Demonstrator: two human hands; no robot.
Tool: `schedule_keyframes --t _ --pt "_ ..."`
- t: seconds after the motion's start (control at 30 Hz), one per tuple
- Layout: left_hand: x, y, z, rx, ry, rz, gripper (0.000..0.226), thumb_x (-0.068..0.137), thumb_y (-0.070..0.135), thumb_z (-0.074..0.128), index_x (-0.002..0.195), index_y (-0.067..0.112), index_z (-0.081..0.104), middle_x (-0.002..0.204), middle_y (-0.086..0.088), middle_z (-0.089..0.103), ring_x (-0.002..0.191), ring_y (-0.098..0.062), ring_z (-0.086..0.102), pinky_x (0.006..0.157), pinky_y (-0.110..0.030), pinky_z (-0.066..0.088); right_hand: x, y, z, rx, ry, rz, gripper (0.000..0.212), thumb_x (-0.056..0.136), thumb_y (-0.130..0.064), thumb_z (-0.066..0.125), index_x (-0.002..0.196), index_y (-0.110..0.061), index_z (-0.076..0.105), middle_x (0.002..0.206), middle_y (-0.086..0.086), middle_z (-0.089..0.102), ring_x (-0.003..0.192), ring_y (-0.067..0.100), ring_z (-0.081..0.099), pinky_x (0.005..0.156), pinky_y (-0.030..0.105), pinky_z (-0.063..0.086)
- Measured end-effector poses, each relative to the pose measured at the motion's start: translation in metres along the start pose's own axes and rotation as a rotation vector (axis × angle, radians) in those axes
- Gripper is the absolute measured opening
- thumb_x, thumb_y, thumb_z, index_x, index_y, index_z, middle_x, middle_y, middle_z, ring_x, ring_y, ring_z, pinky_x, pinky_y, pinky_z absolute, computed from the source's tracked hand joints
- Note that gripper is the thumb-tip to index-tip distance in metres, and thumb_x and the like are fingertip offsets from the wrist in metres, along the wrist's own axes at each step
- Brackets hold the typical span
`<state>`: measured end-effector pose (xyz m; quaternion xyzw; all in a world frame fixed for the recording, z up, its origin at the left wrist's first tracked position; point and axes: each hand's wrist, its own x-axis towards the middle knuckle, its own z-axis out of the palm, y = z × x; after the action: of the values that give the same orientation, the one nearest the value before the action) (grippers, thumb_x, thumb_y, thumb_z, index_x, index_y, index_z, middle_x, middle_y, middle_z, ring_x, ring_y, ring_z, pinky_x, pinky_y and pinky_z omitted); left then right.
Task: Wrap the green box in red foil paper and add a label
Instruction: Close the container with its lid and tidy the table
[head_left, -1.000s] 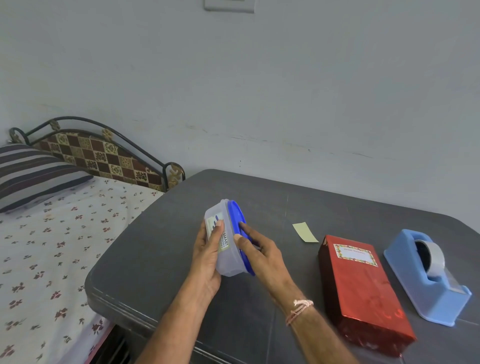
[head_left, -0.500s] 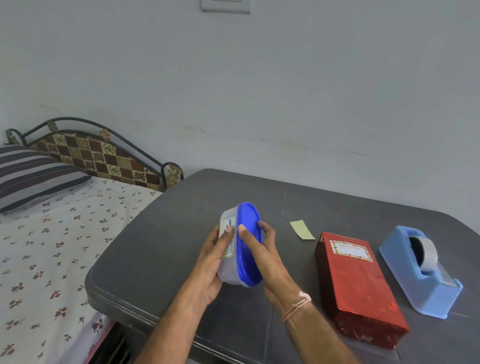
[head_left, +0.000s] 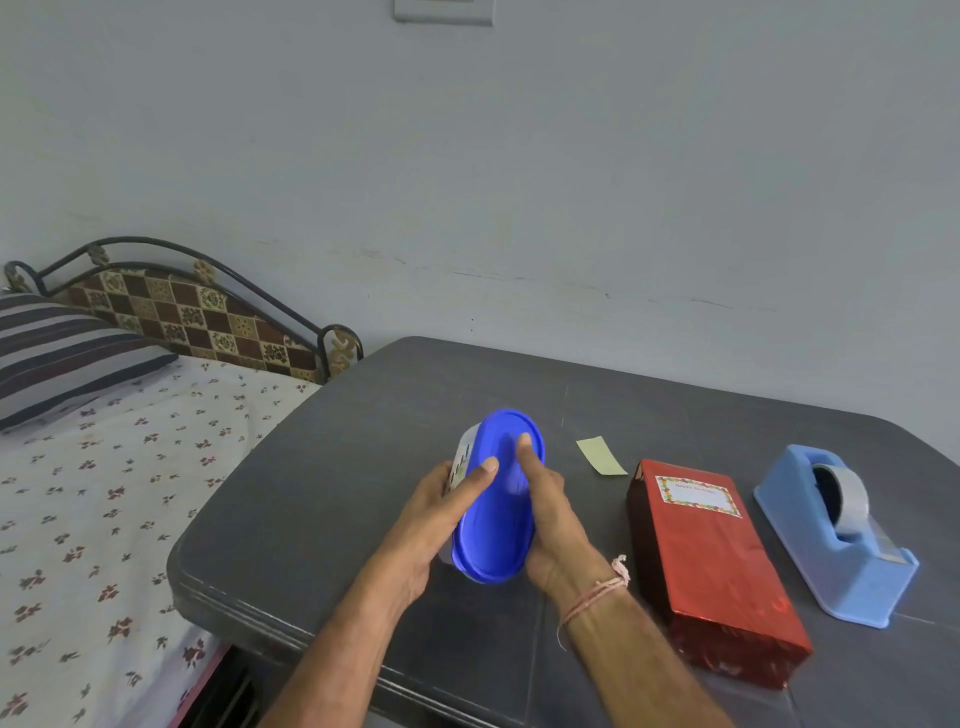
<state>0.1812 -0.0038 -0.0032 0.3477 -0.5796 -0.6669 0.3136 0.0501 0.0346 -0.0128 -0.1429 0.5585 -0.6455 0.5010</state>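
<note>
Both our left hand and right hand grip the blue-lidded container at frame centre. Right of it, the red wrapped box lies on the surface.

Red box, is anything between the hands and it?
Nothing lies on the table between them, but both hands are full: the left hand and right hand hold a tub with a blue lid. The red box, label on, lies apart beside the right wrist.

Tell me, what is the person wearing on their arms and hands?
Both forearms are bare, with no sleeves showing. The right wrist has a thin pinkish thread bracelet with a small knot. The left hand and right hand wear no gloves or rings that I can see.
</note>
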Motion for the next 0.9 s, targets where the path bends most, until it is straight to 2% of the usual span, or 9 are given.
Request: schedule_keyframes --t 0.1,0.23,0.3,0.37,0.43,0.5,0.6,0.8,0.9 --pt "-0.003 -0.001 -0.001 -0.064 -0.071 -0.032 0.043 0.092 0.055 0.067 0.123 0.025 0.069 0.118 0.007 0.076 0.112 -0.012 0.071 0.104 -0.040 0.052 0.008 -0.018 -0.001 -0.032 0.010 0.023 0.102 0.052 -0.087 0.077 0.128 -0.022 0.057 0.121 0.010 0.072 0.105 0.034 0.074 0.090 0.057 0.060" --pt "0.000 -0.009 -0.002 -0.072 -0.161 -0.063 0.051 0.096 0.061 0.057 0.135 0.028 0.064 0.132 0.009 0.070 0.125 -0.010 0.064 0.110 -0.038 0.046 0.018 -0.030 0.000 -0.132 0.038 -0.080 0.086 0.063 -0.091 0.065 0.102 -0.016 0.073 0.101 0.009 0.078 0.095 0.031 0.075 0.091 0.051 0.060" --pt "0.002 -0.012 0.008 -0.052 -0.065 -0.033 0.056 0.097 0.068 0.049 0.136 0.030 0.063 0.135 0.015 0.066 0.127 -0.006 0.060 0.113 -0.037 0.045 0.020 -0.029 0.002 -0.209 0.141 -0.216 0.078 0.063 -0.094 0.059 0.076 -0.017 0.065 0.077 0.001 0.069 0.075 0.024 0.067 0.075 0.040 0.057" --pt "0.005 -0.015 0.021 0.053 0.149 0.041 0.053 0.099 0.068 0.041 0.109 0.026 0.070 0.105 0.015 0.071 0.100 -0.007 0.065 0.095 -0.032 0.051 0.017 -0.028 0.006 -0.260 0.180 -0.289 0.070 0.070 -0.092 0.052 0.066 -0.022 0.050 0.064 -0.003 0.054 0.065 0.022 0.053 0.065 0.037 0.045" --pt "0.006 -0.016 0.030 0.136 0.310 0.118 0.059 0.100 0.066 0.039 0.076 0.014 0.055 0.068 0.006 0.056 0.069 -0.016 0.051 0.068 -0.035 0.042 0.013 -0.024 0.007 -0.263 0.170 -0.285 0.070 0.073 -0.092 0.048 0.069 -0.022 0.050 0.068 -0.003 0.055 0.066 0.021 0.053 0.066 0.036 0.044" --pt "0.011 -0.011 0.031 0.102 0.413 0.118 0.058 0.102 0.061 0.041 0.065 0.017 0.042 0.057 0.005 0.045 0.059 -0.018 0.042 0.061 -0.035 0.034 0.006 -0.010 0.009 -0.280 0.150 -0.321 0.067 0.083 -0.087 0.043 0.085 -0.022 0.058 0.083 -0.002 0.064 0.074 0.018 0.060 0.070 0.034 0.048" --pt "0.025 -0.006 0.025 0.129 0.485 0.071 0.058 0.103 0.059 0.039 0.067 0.015 0.051 0.060 -0.002 0.052 0.059 -0.020 0.047 0.060 -0.034 0.037 -0.008 0.019 0.014 -0.328 0.179 -0.425 0.050 0.100 -0.067 0.035 0.109 -0.024 0.058 0.096 -0.008 0.066 0.086 0.009 0.062 0.073 0.026 0.046" --pt "0.036 -0.020 0.014 0.227 0.465 -0.024 0.059 0.100 0.063 0.037 0.070 0.016 0.056 0.064 -0.005 0.057 0.060 -0.020 0.052 0.061 -0.035 0.041 -0.003 0.029 0.016 -0.434 0.217 -0.417 0.048 0.105 -0.060 0.025 0.109 -0.021 0.054 0.093 -0.002 0.065 0.082 0.013 0.060 0.068 0.027 0.043" --pt "0.044 -0.020 -0.001 0.226 0.419 -0.087 0.065 0.095 0.071 0.042 0.073 0.013 0.059 0.070 -0.009 0.066 0.066 -0.027 0.062 0.066 -0.037 0.047 0.007 0.037 0.014 -0.394 0.081 -0.343 0.041 0.107 -0.055 0.029 0.120 -0.026 0.056 0.110 -0.007 0.066 0.099 0.008 0.064 0.081 0.025 0.049"
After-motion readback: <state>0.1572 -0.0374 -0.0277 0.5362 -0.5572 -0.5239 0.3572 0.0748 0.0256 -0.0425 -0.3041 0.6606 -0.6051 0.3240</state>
